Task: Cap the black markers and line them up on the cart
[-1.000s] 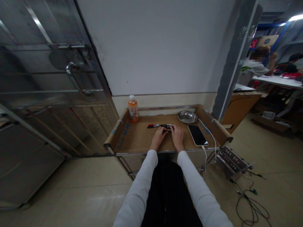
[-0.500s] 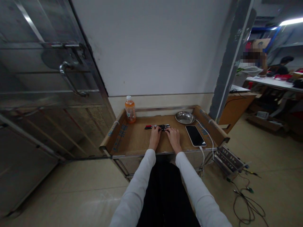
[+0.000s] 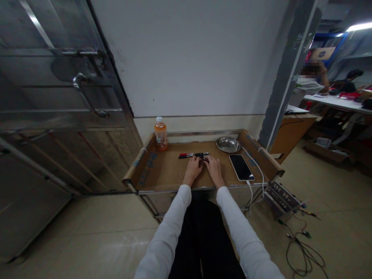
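L/R hands (image 3: 193,168) at pens (image 3: 186,155), inside cart edges (image 3: 140,159)

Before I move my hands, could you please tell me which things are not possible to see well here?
- Head view: what the left hand and right hand have at their fingertips; the fingers cover it.
- Head view: the exact number of markers; too small and close together.
- Head view: the bottle's print; too small.
- Head view: the white table's far end; cut off by the right edge.
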### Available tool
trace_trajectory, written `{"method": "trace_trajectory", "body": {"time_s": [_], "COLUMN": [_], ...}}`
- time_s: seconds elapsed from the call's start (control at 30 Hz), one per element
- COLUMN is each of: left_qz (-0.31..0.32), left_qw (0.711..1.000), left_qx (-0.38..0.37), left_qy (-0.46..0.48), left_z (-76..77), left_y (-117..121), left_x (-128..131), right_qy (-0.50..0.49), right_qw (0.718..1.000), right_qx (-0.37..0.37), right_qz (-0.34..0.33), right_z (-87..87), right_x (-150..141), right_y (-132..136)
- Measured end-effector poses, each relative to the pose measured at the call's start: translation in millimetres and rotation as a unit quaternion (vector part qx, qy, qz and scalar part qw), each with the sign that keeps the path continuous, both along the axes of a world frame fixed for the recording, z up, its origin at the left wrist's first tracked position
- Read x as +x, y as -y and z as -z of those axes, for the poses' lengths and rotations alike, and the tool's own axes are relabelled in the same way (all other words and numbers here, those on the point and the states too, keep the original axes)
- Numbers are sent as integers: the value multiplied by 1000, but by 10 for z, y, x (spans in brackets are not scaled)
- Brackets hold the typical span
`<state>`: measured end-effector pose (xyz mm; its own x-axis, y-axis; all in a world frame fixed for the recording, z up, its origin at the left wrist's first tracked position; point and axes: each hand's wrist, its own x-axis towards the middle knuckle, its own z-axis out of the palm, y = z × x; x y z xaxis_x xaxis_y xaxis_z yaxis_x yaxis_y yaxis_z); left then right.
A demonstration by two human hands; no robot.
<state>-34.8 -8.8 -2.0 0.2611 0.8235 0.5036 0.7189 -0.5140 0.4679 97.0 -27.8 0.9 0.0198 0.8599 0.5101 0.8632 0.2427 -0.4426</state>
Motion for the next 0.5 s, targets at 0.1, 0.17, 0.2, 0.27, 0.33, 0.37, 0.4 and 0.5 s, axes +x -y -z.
{"method": "trace_trajectory", "body": {"time_s": [0.1, 0.17, 0.2, 0.27, 0.33, 0.37, 0.4, 0.5], "left_qz": [2, 7, 9, 12, 9, 3, -8, -48], "left_qw": [1000, 1000, 999, 999, 999, 998, 998, 997], "left_qx": [-7, -13, -16, -17, -10, -4, 2, 20], "left_qy": [11, 22, 28, 40, 51, 55, 58, 53], "left_z": [19, 27, 29, 29, 25, 22, 20, 15], "left_y": [-14, -24, -28, -33, -33, -31, -29, -16], "left_x": [2, 0, 0, -1, -3, -6, -9, -23], "right_qy": [-55, -81, -87, -89, -80, -72, -61, -19], "right_qw": [998, 996, 995, 995, 996, 997, 998, 999], "right_qx": [10, 9, 8, 10, 16, 16, 14, -11], "right_qz": [-14, -32, -38, -42, -36, -29, -20, 23], "right_z": [41, 68, 79, 90, 84, 74, 60, 3], "right_x": [4, -2, -6, -16, -22, -24, -25, -26], "right_y": [-31, -51, -58, -63, -53, -42, -28, 26]}}
